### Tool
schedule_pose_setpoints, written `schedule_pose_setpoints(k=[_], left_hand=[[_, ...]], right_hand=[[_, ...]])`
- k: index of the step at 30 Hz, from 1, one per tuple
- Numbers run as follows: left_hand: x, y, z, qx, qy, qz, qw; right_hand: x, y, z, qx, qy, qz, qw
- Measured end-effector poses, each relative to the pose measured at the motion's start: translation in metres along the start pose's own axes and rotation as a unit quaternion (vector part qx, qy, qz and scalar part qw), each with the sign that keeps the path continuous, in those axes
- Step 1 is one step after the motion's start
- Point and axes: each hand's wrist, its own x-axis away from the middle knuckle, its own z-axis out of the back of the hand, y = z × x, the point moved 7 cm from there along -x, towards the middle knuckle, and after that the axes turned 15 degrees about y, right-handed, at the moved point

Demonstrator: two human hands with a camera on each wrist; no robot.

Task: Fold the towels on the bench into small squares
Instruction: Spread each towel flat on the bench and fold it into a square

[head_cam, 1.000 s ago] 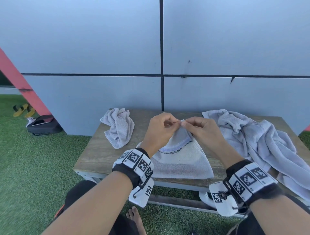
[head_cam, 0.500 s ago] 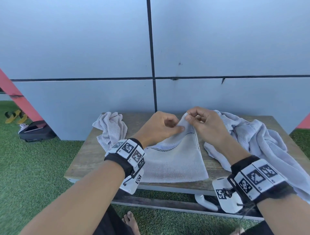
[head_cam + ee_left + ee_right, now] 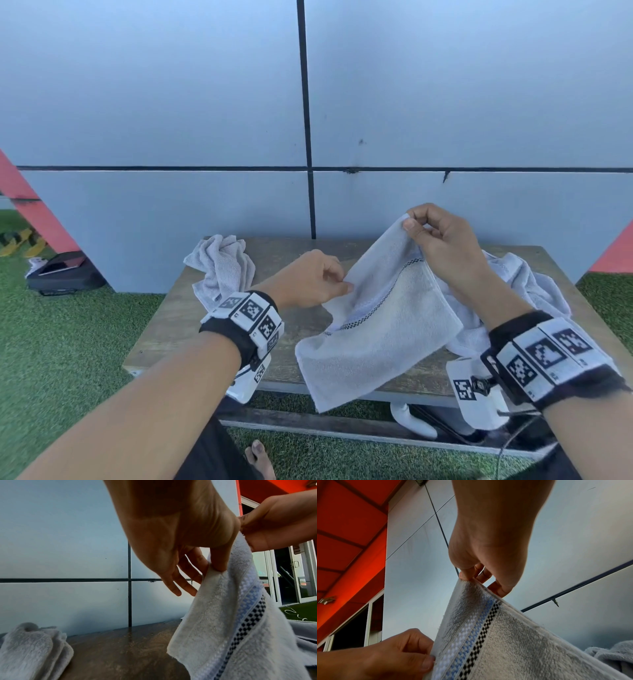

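Observation:
A pale grey towel (image 3: 383,335) with a blue and black checkered band hangs lifted over the wooden bench (image 3: 178,318). My right hand (image 3: 416,222) pinches its top corner, raised in front of the wall. Lower and to the left, my left hand (image 3: 346,282) pinches the towel's top edge between thumb and finger. The left wrist view shows that pinch (image 3: 216,568) on the towel (image 3: 231,628). In the right wrist view my right hand (image 3: 467,578) holds the corner of the towel (image 3: 496,642). The towel's lower edge hangs past the bench's front edge.
A crumpled grey towel (image 3: 222,270) lies at the bench's back left. A larger pale towel heap (image 3: 527,284) covers the right side. A grey panelled wall (image 3: 308,137) stands right behind the bench. A black bag (image 3: 65,274) sits on the green turf at left.
My hands have moved apart along the towel's top edge: the right rose up and right with the corner, the left slid down and left. The towel has lifted and spread out.

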Motion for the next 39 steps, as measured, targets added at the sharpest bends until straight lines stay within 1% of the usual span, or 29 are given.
schedule_pose_setpoints(k=[4,7,10,14,17,21,27,31,35,39], left_hand=[[0.007,-0.002,0.009,0.058,0.022,0.012,0.998],[0.014,-0.010,0.006,0.034,0.002,0.013,0.999],[0.023,-0.026,0.001,0.012,-0.019,0.037,0.999],[0.036,-0.040,0.000,0.011,-0.023,0.064,0.998],[0.041,-0.048,0.009,0.007,0.007,0.066,0.998],[0.043,-0.053,0.031,0.009,0.056,0.073,0.996],[0.043,-0.051,0.080,-0.009,0.127,0.079,0.989],[0.043,-0.043,0.113,-0.044,0.157,0.066,0.984],[0.037,-0.028,0.151,-0.079,0.200,0.041,0.976],[0.036,-0.015,0.180,-0.109,0.223,0.006,0.969]], right_hand=[[-0.003,-0.002,-0.001,-0.003,0.019,-0.010,1.000],[-0.003,-0.007,-0.004,-0.019,0.028,-0.010,0.999],[-0.005,-0.013,-0.003,-0.037,0.032,-0.009,0.999],[-0.007,-0.019,0.000,-0.025,0.038,0.002,0.999],[-0.010,-0.020,0.005,-0.011,0.050,0.011,0.999],[-0.013,-0.016,0.012,0.007,0.076,0.006,0.997],[-0.017,-0.006,0.021,-0.003,0.125,-0.042,0.991],[-0.015,-0.005,0.017,-0.006,0.125,-0.059,0.990],[-0.016,-0.005,0.015,-0.001,0.135,-0.077,0.988],[-0.021,-0.006,0.008,0.007,0.134,-0.084,0.987]])
